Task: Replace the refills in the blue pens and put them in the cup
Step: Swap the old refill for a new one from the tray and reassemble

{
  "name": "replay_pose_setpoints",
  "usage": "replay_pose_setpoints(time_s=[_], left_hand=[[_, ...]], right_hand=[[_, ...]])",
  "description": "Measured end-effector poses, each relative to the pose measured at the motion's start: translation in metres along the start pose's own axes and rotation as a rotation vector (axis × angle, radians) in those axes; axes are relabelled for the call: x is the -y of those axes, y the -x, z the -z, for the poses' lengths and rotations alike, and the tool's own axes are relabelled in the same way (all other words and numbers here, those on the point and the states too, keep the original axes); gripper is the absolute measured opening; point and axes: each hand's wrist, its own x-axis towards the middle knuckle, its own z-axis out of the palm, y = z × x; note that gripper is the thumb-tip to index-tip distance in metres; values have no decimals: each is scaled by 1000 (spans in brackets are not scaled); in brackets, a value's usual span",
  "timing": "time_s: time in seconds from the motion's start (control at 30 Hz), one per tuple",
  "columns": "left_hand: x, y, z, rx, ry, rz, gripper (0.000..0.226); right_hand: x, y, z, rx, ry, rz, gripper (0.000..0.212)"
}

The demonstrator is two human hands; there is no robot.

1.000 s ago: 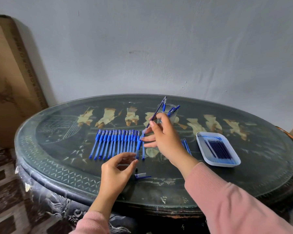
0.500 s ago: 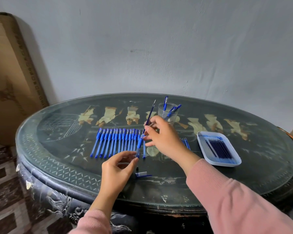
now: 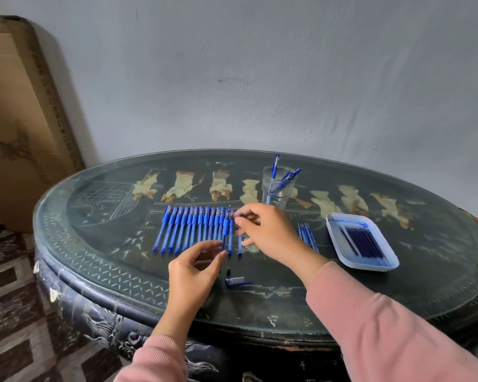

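Observation:
A row of several blue pens [image 3: 189, 230] lies on the dark round table [image 3: 94, 244]. At the row's right end my left hand [image 3: 196, 267] pinches the lower end of an open pen barrel [image 3: 226, 232]. My right hand [image 3: 264, 232] pinches the top of the refill [image 3: 229, 211] that sits almost fully inside that barrel. A clear cup [image 3: 276, 188] behind my right hand holds three blue pens. A white tray [image 3: 340, 224] at the right holds several dark blue refills.
A pen cap [image 3: 236, 281] and a small black tip piece [image 3: 228, 270] lie near the front, right of my left hand. Several loose refills [image 3: 307, 235] lie between my right wrist and the tray. A tall cardboard box [image 3: 20, 119] leans on the wall at the left.
The refill stuck far out of the barrel, pointing toward the cup; my right hand has pushed it down into the barrel. My left hand rose to pinch the barrel's lower end.

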Motion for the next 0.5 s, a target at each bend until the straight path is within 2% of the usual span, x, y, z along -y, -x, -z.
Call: replay_pose_setpoints(time_s=[0.1,0.23,0.33,0.5], left_hand=[[-2,-1,0,-93,35,32,21],[-3,-1,2,-266,70,67,21],[-4,-2,4,-293,71,103,19],[-5,-2,5,-304,74,133,18]], right_hand=[[-11,5,-2,6,49,-19,13],[-35,11,-14,108,276,-6,15],[-46,13,-23,207,375,-12,21],[-46,12,-24,262,400,11,24]])
